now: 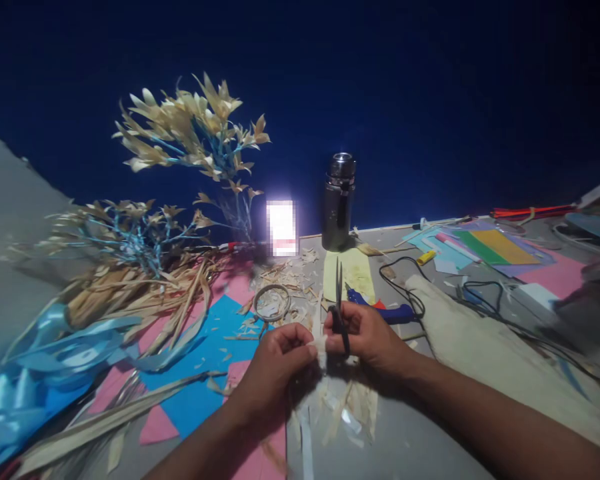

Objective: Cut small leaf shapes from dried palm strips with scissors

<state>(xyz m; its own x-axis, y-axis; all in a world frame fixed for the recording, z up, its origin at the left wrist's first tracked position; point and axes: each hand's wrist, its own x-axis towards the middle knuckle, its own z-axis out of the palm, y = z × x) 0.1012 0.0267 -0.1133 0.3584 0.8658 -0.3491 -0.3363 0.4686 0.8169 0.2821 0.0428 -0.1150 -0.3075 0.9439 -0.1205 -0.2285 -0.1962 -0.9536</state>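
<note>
My left hand [291,350] pinches one edge of a small pale piece of dried husk [321,345]. Across from it, my right hand [363,330] has its fingers through the black handles of a pair of scissors [339,293], whose blades point up and away. The thumb and finger of that hand also seem to touch the pale piece. Below my hands, pale husk scraps [350,407] lie on the grey table. Just beyond my right hand rests a blue glue gun [395,313], partly on a yellow sheet [360,267].
A steel flask [338,207] stands at the back beside a bright light [281,227]. Husk flowers on blue stems [200,133] rise at left, above husk strips [180,287], blue ribbon [80,347] and blue paper [190,393]. A tape roll [271,288], black cable [405,263] and cream cloth [480,347] lie around.
</note>
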